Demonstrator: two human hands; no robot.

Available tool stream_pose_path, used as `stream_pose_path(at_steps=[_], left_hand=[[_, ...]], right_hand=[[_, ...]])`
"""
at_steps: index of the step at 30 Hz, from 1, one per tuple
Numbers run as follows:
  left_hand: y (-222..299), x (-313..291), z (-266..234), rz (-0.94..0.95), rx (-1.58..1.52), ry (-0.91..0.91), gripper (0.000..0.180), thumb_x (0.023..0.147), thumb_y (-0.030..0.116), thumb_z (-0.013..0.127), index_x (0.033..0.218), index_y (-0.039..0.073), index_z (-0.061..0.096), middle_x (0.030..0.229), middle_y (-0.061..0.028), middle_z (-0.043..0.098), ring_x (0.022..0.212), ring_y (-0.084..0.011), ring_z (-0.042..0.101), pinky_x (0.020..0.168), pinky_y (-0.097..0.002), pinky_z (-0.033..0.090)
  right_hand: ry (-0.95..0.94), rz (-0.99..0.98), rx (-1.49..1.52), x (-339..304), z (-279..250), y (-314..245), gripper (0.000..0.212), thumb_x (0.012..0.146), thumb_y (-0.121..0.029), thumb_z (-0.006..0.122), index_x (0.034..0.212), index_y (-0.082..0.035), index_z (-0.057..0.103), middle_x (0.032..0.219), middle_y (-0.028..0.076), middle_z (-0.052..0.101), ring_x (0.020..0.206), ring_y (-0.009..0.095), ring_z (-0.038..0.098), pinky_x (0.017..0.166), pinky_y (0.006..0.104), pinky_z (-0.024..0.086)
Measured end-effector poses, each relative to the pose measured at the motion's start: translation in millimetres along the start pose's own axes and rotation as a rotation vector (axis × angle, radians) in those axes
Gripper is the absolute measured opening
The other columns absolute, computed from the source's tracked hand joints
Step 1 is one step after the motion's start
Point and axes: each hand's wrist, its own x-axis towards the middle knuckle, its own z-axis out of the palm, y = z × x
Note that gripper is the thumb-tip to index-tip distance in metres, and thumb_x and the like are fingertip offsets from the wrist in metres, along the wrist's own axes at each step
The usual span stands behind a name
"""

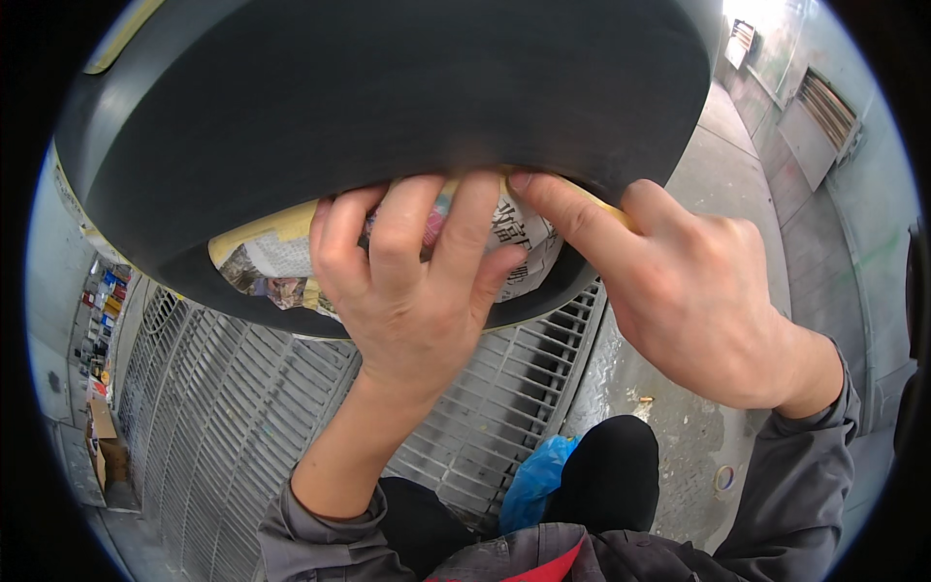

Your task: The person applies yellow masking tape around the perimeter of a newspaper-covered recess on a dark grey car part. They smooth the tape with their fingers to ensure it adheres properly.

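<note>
A large dark, curved panel (417, 87) with a smooth matte surface fills the upper view. Across its lower opening lies printed newspaper (529, 262), edged with yellow masking tape (257, 228). My left hand (407, 262) presses its spread, bent fingers on the newspaper and along the taped edge, thumb apart. At the tape's right part, my right hand (689, 291) pushes its stretched index fingertip against the edge. Its other fingers are curled, and what they may hold is hidden. The tape's right end passes behind this hand.
Metal floor grating (233, 388) lies beneath the panel. A blue plastic bag (538, 475) is beside my knee, and a small ring-shaped roll (724, 476) lies on the floor at right. Several small containers (102, 310) and a cardboard box (102, 436) stand at left.
</note>
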Motion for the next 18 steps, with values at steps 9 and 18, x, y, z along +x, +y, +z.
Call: stream_pose_path(at_steps=[9, 18], left_hand=[[2.0, 1.2, -5.5, 0.001, 0.010, -0.047, 0.046, 0.111, 0.055, 0.062, 0.138, 0.021, 0.079, 0.142, -0.0024, 0.056, 0.130, -0.0306, 0.046, 0.110, -0.0479, 0.043], [4.8, 3.4, -10.0, 0.007, 0.003, -0.081, 0.047, 0.109, 0.049, 0.069, 0.145, 0.019, 0.077, 0.142, -0.0077, 0.056, 0.132, -0.0324, 0.048, 0.114, -0.0462, 0.038]], right_hand=[[-0.023, 0.010, 0.091, 5.4, -1.3, 0.3, 0.075, 0.082, 0.004, 0.074, 0.154, -0.019, 0.069, 0.077, 0.003, 0.062, 0.060, 0.022, 0.065, 0.051, 0.0368, 0.053], [-0.050, 0.028, 0.171, 8.1, -4.2, 1.3, 0.070, 0.084, 0.004, 0.073, 0.151, -0.017, 0.071, 0.077, 0.004, 0.061, 0.063, 0.024, 0.066, 0.055, 0.0380, 0.055]])
